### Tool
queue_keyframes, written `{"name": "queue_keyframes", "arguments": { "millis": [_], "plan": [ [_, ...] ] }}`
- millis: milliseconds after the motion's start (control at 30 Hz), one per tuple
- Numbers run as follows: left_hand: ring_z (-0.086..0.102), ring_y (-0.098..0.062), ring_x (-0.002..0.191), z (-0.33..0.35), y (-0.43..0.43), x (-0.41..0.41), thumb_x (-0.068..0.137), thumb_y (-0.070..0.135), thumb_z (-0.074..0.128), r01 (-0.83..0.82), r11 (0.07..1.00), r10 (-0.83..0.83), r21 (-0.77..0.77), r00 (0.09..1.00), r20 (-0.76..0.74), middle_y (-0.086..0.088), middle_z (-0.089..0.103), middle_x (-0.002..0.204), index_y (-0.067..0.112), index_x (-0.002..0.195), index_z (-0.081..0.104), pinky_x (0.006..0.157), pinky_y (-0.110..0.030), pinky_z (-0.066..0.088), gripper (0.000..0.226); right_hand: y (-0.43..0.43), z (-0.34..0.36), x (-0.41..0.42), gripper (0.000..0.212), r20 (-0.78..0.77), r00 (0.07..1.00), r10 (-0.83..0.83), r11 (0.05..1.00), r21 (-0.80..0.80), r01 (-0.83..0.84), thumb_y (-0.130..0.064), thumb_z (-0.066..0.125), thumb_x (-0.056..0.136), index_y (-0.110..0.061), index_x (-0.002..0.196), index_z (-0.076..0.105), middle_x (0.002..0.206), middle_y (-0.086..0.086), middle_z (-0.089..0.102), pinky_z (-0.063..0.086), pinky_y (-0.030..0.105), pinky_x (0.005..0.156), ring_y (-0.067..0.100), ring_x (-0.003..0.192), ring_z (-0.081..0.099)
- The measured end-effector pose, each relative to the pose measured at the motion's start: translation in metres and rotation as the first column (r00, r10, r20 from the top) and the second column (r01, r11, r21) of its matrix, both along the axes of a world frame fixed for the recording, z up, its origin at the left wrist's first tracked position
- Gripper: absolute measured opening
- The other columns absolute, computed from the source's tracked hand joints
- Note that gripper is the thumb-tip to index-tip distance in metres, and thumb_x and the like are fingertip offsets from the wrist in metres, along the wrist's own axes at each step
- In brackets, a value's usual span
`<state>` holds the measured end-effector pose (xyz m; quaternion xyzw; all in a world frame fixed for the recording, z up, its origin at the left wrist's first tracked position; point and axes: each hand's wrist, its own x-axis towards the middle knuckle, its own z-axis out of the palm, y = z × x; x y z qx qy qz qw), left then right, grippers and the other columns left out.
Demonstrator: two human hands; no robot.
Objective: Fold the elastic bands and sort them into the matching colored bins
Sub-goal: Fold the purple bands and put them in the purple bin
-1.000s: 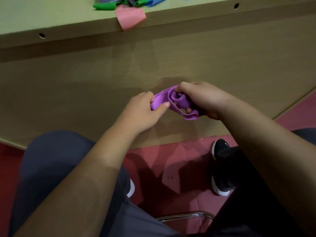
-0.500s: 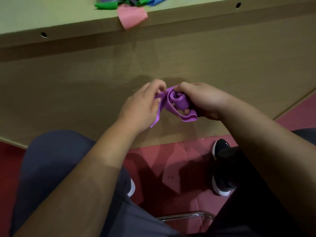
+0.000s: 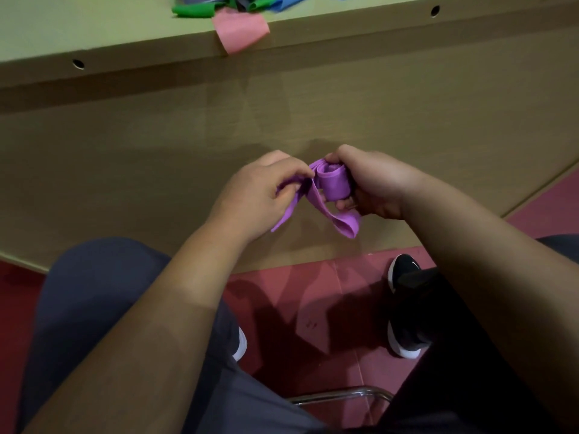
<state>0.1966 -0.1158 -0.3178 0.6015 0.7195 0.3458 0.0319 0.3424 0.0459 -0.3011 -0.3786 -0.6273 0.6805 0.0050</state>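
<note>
purple band [image 3: 332,183] held in the air below the table [image 3: 94,32] edge. our right hand [image 3: 372,183] grips the folded bundle; our left hand [image 3: 263,192] pinches a loose strand. soft, light, springy, we judge; folds may slip open. best hold is across the bundle. no bins in view.

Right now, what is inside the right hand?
The right hand grips the rolled end of the purple elastic band; its loose tail runs to the left hand. The palm side is covered.
</note>
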Motion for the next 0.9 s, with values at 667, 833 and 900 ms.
{"name": "queue_keyframes", "arguments": {
  "millis": [667, 833, 900],
  "plan": [
    [0.052, -0.013, 0.082, 0.007, 0.003, -0.004, 0.086, -0.001, 0.055, 0.018, 0.985, -0.017, -0.174, 1.0, 0.006, 0.003, 0.054, 0.101, 0.028, 0.108, 0.063, 0.072, -0.024, 0.039, 0.038, -0.008, 0.005, -0.001, 0.039, 0.007, 1.0, -0.009, 0.999, 0.051, 0.008, -0.047, 0.051, 0.102, -0.019, 0.103, 0.077, 0.086, 0.012, 0.077, 0.055, 0.036, 0.072, 0.021, 0.061, 0.062],
    [0.053, -0.005, 0.08, 0.004, 0.004, -0.007, 0.087, 0.001, 0.057, 0.028, 0.977, -0.025, -0.21, 1.0, 0.018, 0.007, 0.053, 0.097, 0.031, 0.102, 0.064, 0.071, -0.022, 0.039, 0.034, -0.01, 0.005, -0.001, 0.044, 0.023, 1.0, -0.003, 0.998, 0.056, 0.002, -0.048, 0.051, 0.102, -0.015, 0.112, 0.078, 0.087, 0.014, 0.076, 0.056, 0.035, 0.07, 0.021, 0.06, 0.061],
    [0.053, -0.005, 0.076, 0.005, 0.003, -0.006, 0.086, 0.002, 0.056, 0.01, 0.979, 0.0, -0.204, 0.999, 0.052, 0.005, 0.055, 0.097, 0.029, 0.1, 0.064, 0.069, -0.022, 0.039, 0.031, -0.011, 0.005, -0.001, 0.044, 0.03, 1.0, -0.005, 0.998, 0.06, 0.003, -0.047, 0.051, 0.101, -0.014, 0.113, 0.077, 0.085, 0.014, 0.076, 0.055, 0.034, 0.067, 0.022, 0.06, 0.06]
  ]
}}
